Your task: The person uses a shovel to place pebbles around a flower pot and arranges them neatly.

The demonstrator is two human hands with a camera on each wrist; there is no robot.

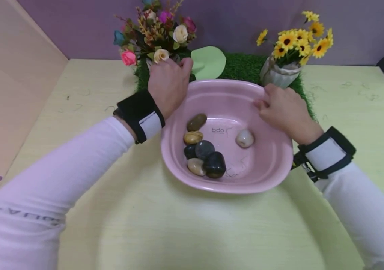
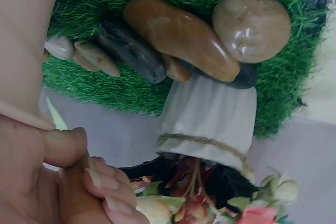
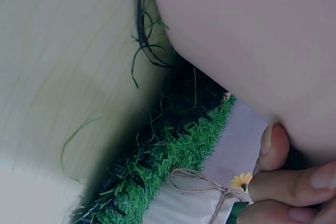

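A pink plastic basin (image 1: 225, 185) stands tilted on the table with several smooth stones inside, among them a black stone (image 1: 214, 164) and a white stone (image 1: 245, 138). My right hand (image 1: 284, 108) grips its far right rim, thumb inside. At the far left rim, my left hand (image 1: 169, 84) holds a smooth brown stone (image 2: 79, 195) between thumb and curled fingers, partly hidden by them. In the left wrist view several more stones, such as a long brown stone (image 2: 181, 35), lie on artificial grass (image 2: 283, 98) beside a white flower pot (image 2: 210, 114).
Behind the basin, mixed artificial flowers (image 1: 161, 30) stand at the left and a pot of yellow flowers (image 1: 281, 71) at the right on the grass strip. A light green cutout (image 1: 208, 62) stands between them. Loose grass strands (image 3: 139, 35) lie on the table (image 1: 144, 232).
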